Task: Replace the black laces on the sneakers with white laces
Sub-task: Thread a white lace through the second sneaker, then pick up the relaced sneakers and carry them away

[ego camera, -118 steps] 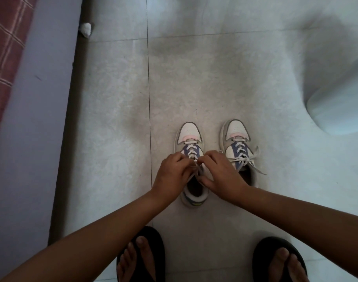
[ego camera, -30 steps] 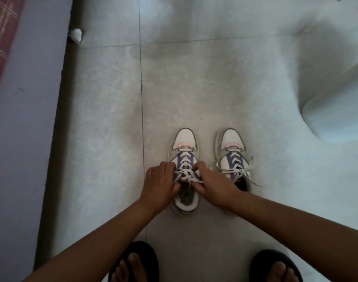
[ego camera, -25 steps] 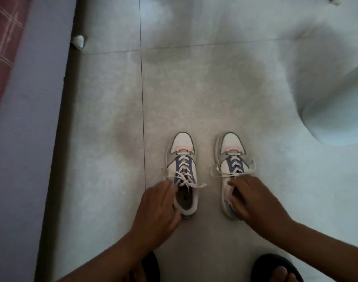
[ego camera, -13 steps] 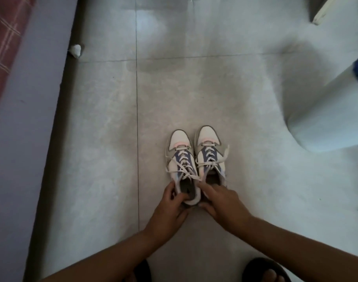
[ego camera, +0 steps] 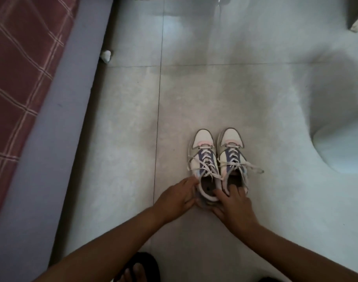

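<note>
Both sneakers (ego camera: pixel 216 159) are standing side by side on the floor (ego camera: pixel 123 139), toes pointing away. Left hand (ego camera: pixel 177 197) is resting loosely against the left heel; right hand (ego camera: pixel 234 204) is hooking fingers into the right collar. White laces (ego camera: pixel 206 164) threaded, ends loose.

The sneakers (ego camera: pixel 216 159), earlier apart, now stand touching (both hands (ego camera: pixel 206 197) moved from laces to heels).
</note>
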`<action>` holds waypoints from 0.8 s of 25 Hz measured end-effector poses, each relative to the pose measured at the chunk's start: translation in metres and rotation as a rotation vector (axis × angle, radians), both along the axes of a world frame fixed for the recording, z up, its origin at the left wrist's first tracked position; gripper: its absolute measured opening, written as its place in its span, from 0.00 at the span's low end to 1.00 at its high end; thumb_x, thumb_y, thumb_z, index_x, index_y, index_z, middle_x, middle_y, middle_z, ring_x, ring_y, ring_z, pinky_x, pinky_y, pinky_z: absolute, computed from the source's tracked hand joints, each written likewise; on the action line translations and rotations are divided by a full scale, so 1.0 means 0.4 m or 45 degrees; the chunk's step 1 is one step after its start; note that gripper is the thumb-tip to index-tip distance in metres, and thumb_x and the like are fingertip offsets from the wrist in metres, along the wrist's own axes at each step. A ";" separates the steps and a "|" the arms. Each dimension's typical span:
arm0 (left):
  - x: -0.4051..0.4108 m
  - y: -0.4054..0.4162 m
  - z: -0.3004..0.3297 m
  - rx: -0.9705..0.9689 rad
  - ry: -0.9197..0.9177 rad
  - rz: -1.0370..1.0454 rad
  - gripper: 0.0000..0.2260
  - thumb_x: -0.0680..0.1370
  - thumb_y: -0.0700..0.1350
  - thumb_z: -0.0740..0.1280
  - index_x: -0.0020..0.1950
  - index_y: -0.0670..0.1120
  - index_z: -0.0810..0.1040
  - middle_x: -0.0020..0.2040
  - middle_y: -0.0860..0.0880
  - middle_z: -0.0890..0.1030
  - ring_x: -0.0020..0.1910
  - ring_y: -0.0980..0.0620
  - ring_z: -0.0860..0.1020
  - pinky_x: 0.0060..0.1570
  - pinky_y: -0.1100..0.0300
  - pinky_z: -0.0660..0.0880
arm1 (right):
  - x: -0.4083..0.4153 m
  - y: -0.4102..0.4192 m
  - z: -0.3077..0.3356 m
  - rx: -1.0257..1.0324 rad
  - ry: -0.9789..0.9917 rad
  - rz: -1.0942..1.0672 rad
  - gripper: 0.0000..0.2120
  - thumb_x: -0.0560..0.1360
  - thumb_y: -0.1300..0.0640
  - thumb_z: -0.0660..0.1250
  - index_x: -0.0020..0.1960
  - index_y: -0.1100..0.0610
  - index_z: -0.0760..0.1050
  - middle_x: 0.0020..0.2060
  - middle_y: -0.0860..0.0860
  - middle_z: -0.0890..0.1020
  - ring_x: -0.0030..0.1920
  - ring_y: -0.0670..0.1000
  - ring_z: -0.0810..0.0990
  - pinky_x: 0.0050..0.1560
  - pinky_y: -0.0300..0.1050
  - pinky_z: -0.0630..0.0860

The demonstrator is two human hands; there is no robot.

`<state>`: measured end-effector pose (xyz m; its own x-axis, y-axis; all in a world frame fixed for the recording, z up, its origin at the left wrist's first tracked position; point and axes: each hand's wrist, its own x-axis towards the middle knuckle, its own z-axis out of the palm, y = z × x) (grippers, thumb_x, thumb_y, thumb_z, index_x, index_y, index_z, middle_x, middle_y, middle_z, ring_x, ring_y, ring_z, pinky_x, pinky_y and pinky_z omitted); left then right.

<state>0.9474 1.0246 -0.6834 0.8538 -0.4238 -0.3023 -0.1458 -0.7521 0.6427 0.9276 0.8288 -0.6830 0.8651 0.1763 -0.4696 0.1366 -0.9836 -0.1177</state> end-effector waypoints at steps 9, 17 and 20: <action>0.195 0.112 0.415 0.542 0.219 0.378 0.14 0.80 0.49 0.59 0.63 0.43 0.71 0.60 0.42 0.74 0.58 0.43 0.75 0.55 0.56 0.70 | 0.303 -0.069 0.392 0.026 0.292 0.439 0.26 0.72 0.43 0.66 0.68 0.50 0.69 0.61 0.62 0.73 0.61 0.59 0.71 0.57 0.46 0.68; 0.118 0.116 1.290 0.216 0.052 0.623 0.09 0.78 0.46 0.62 0.56 0.45 0.76 0.52 0.47 0.80 0.53 0.47 0.76 0.52 0.57 0.72 | 0.194 0.016 1.165 0.334 0.491 0.288 0.29 0.72 0.44 0.69 0.70 0.47 0.66 0.47 0.53 0.76 0.52 0.54 0.74 0.47 0.40 0.64; 0.017 0.157 1.672 0.085 -0.049 0.742 0.09 0.78 0.46 0.65 0.56 0.44 0.77 0.50 0.47 0.80 0.50 0.49 0.77 0.52 0.58 0.72 | 0.124 0.032 1.479 0.254 0.534 0.328 0.29 0.70 0.41 0.68 0.68 0.44 0.66 0.51 0.56 0.77 0.54 0.55 0.75 0.55 0.45 0.69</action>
